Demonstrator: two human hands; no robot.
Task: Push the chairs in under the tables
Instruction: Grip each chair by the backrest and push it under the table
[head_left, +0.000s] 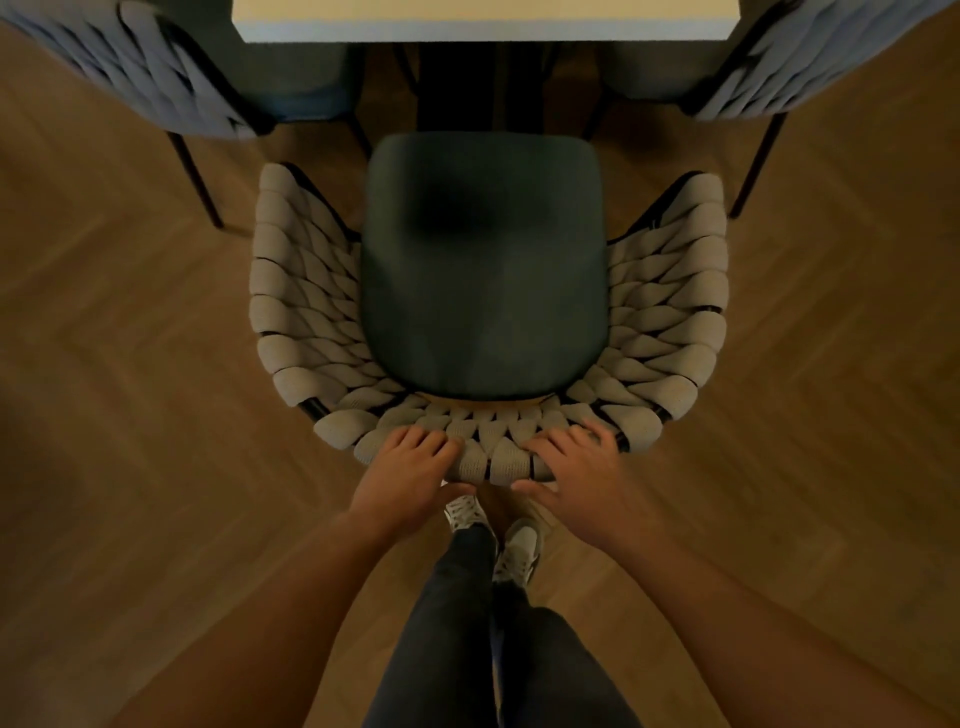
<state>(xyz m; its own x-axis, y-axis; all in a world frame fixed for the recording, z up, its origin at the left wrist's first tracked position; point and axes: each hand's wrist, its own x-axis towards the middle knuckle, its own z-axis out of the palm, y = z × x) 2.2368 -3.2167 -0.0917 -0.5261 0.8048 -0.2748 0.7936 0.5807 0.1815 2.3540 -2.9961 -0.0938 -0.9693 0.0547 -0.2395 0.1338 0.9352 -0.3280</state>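
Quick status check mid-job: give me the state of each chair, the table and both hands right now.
Middle chair: pulled out, seat fully clear of the table.
Table: only its near edge shows.
Left chair: seat partly under the table.
Right chair: seat partly under the table.
Left hand: gripping the middle chair's woven backrest.
Right hand: gripping the same backrest.

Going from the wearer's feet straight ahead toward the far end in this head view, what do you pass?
Shoes → hands on the woven chair back → dark seat cushion → table edge.
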